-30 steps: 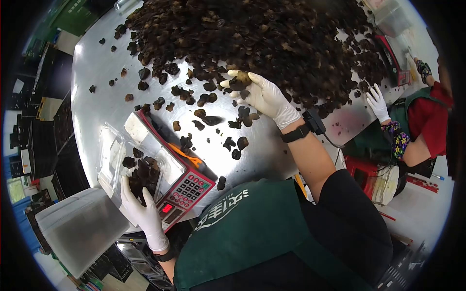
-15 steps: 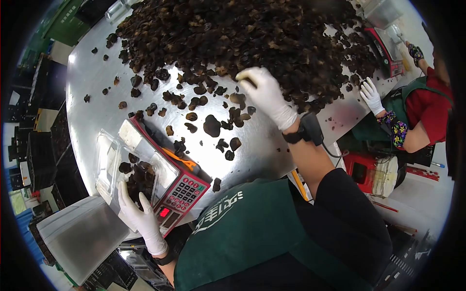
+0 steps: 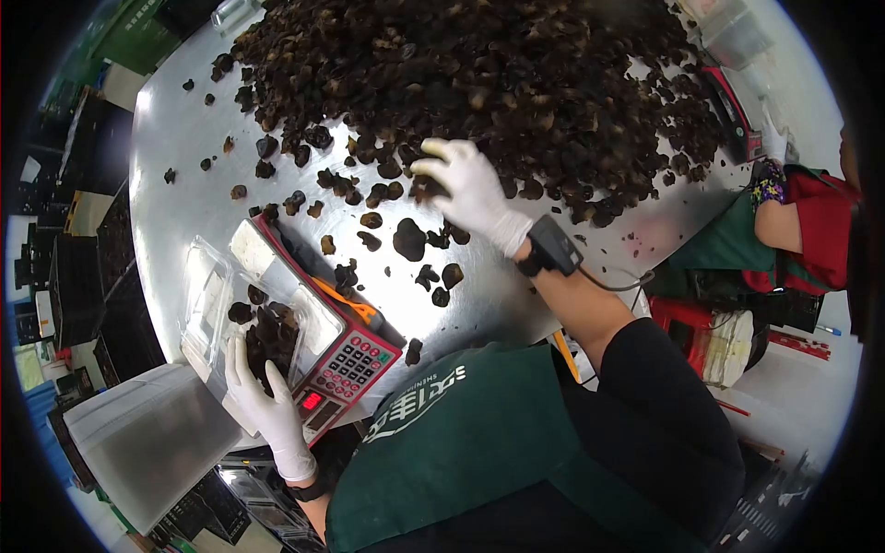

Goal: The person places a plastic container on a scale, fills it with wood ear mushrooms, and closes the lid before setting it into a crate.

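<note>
The left hand [image 3: 263,405] lies with fingers spread flat against the near side of a clear plastic box [image 3: 205,295]; the box sits on a red scale [image 3: 348,358] at the near edge of the table [image 3: 175,138] and holds a small heap of dark mushrooms [image 3: 269,336]. The box reaches past the scale's plate on the left, so I judge a push from that open hand could tip or slide it and spill the heap; a palm leaning on it would also upset the reading.

Further right, the right hand [image 3: 470,189] has its fingers curled shut over a few mushrooms at the rim of the big pile [image 3: 498,74]; a loose clutch could drop pieces on the bare metal between pile and box, where strays lie. Far right, a co-worker's hand [image 3: 772,143] is well apart.

Counted: two gloved hands of the person; one co-worker's hand; one box; one scale in front and a second scale [image 3: 733,101] at the far edge; one pile; strays too many to count surely.
</note>
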{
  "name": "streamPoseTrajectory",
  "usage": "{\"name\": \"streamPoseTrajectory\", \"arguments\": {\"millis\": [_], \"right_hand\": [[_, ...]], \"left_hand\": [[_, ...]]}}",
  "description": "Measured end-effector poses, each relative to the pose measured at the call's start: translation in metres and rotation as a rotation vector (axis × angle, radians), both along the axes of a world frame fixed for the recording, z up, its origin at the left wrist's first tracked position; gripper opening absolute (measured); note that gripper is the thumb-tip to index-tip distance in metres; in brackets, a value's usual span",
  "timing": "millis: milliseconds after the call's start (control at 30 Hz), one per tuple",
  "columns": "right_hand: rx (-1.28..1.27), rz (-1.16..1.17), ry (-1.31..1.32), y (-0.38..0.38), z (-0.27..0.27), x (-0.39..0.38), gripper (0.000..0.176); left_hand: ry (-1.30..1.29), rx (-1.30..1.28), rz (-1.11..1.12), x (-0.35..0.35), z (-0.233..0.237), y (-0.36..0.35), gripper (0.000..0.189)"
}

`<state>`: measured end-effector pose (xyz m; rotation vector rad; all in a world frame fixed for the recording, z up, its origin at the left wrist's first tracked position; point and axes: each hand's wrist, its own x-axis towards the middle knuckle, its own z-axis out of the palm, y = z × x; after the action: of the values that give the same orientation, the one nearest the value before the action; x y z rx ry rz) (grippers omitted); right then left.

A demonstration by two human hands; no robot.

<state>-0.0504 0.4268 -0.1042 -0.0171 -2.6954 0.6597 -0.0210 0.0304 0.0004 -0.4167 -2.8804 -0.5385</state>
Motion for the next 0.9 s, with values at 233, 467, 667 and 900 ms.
{"name": "streamPoseTrajectory", "arguments": {"millis": [233, 467, 667, 900], "right_hand": [[-0.177, 0.101, -0.189, -0.022, 0.007, 0.042, 0.056], [0.096, -0.17, 0.123, 0.058, 0.018, 0.017, 0.052], [0.198, -0.182, -0.125, 0.054, -0.008, -0.03, 0.06], [-0.073, -0.054, -0.022, 0.035, 0.003, 0.006, 0.036]], "left_hand": [[-0.013, 0.044, 0.069, 0.001, 0.001, 0.002, 0.05], [-0.158, 0.875, -0.417, 0.037, 0.088, 0.038, 0.041], [-0.507, 1.149, -1.222, 0.04, 0.134, 0.078, 0.032], [-0.536, 1.1, -1.301, 0.032, 0.132, 0.081, 0.026]]}}
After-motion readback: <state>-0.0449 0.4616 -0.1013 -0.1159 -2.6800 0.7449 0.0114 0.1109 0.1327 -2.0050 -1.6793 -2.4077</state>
